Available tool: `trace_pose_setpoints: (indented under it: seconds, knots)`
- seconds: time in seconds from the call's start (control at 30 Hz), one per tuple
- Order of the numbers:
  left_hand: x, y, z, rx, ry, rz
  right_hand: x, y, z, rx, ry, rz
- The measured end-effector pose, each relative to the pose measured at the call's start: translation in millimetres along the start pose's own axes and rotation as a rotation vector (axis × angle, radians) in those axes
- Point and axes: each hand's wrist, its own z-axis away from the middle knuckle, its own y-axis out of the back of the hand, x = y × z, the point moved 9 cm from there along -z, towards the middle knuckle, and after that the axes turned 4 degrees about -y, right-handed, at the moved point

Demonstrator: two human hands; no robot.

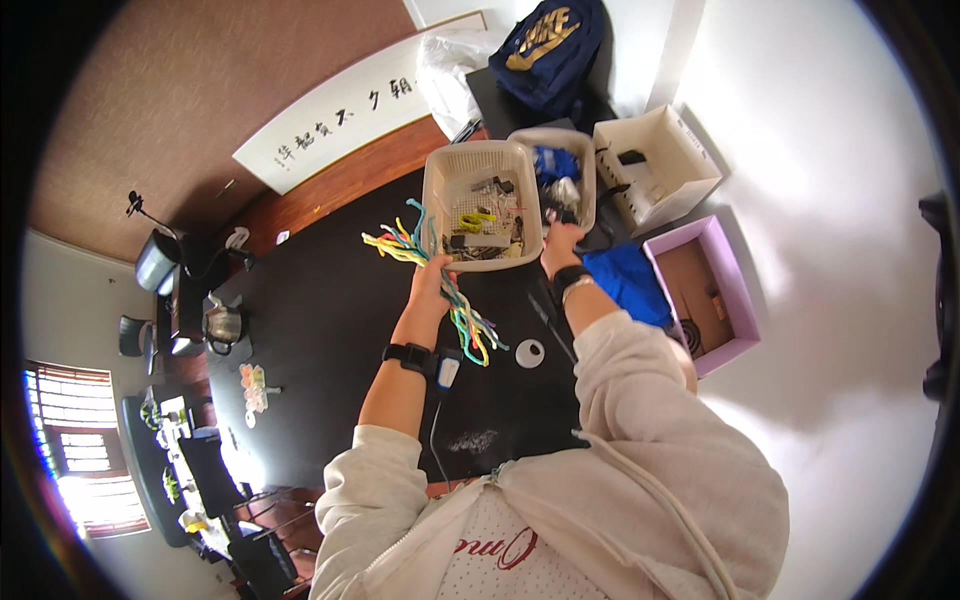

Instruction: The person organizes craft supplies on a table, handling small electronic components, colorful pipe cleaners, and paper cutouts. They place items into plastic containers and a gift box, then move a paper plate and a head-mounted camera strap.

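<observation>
My left hand [433,285] is closed around a bundle of multicoloured cords [472,324], whose loose ends spread out above and below the fist. That hand is beside the near left corner of a cream plastic basket [532,225] holding a yellow coiled strip [474,220], small packets and dark pieces. My right hand [562,238] is at the near end of a second cream basket [589,172], its fingertips by dark items there; whether it grips one cannot be told. Blue material [555,163] and a clear plastic item lie in this second basket.
Blue cloth [626,283] and a lilac box [742,330] lie right of my right arm, with a white bin [675,187] beyond. On the black table [322,315] are a white disc [530,353], a small cabled device [448,371] and a metal kettle [223,324]. A backpack [551,52] stands at the back.
</observation>
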Motion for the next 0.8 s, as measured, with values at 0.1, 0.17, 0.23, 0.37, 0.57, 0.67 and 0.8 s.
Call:
trace_pose_setpoints:
  seconds: [0.1,0.17,0.23,0.37,0.57,0.67,0.8]
  knots:
    - [-7.4,-37.3,-7.2,-0.079,0.027,0.054,5.3,28.1,3.8,-0.022,-0.145,-0.108]
    - [-20.2,-66.0,-11.1,-0.142,0.084,0.108,-5.7,38.3,17.8,-0.137,-0.208,-0.168]
    - [-35.5,-93.5,-14.7,-0.185,0.129,0.163,-14.6,52.8,31.7,-0.087,-0.277,-0.21]
    - [-68.4,-132.2,-19.5,-0.23,0.136,0.158,-46.0,86.1,27.5,0.117,-0.194,-0.186]
    - [-83.5,-134.1,-14.2,-0.244,0.032,-0.01,-67.0,81.7,1.0,-0.127,-0.042,0.093]
    - [-80.6,-117.8,-12.6,-0.221,0.029,0.03,-72.4,75.3,17.1,-0.145,0.013,-0.046]
    - [-65.4,-88.3,-19.7,-0.154,-0.01,0.023,-79.9,69.1,45.8,-0.092,-0.011,-0.001]
